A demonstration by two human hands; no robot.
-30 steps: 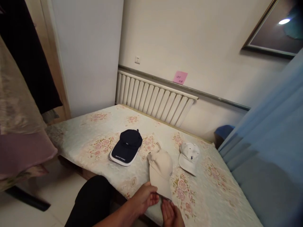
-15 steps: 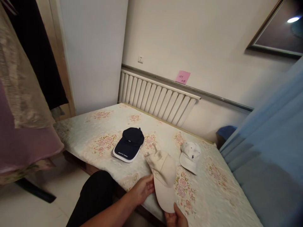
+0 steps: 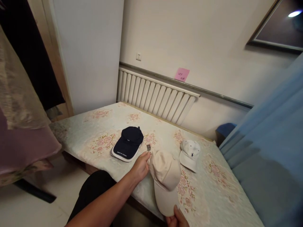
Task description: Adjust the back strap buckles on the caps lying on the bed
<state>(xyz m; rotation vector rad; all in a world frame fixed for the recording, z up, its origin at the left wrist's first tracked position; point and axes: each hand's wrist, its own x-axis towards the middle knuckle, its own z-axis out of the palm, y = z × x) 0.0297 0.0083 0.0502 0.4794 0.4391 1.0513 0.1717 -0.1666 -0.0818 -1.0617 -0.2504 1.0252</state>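
Note:
A beige cap (image 3: 165,176) lies on the flowered bed cover (image 3: 104,126), brim toward me. My left hand (image 3: 141,165) pinches the back edge of its crown, near the strap buckle (image 3: 148,147). At the bottom edge of the view my right hand (image 3: 176,217) holds the tip of the brim; only a few of its fingers show. To the left of the beige cap sits a navy cap (image 3: 127,143) with a white brim edge. A white cap (image 3: 189,152) rests to the right.
A white radiator (image 3: 156,97) runs along the wall behind the bed, with a pink note (image 3: 181,74) above it. Blue fabric (image 3: 272,151) fills the right side. Clothes hang at the left (image 3: 21,94). My dark-clad knee (image 3: 94,192) is at the bed's near edge.
The beige cap has turned and shifted slightly right on the bed. My left hand moved from the brim up to the back of the crown. My right hand stayed at the brim tip.

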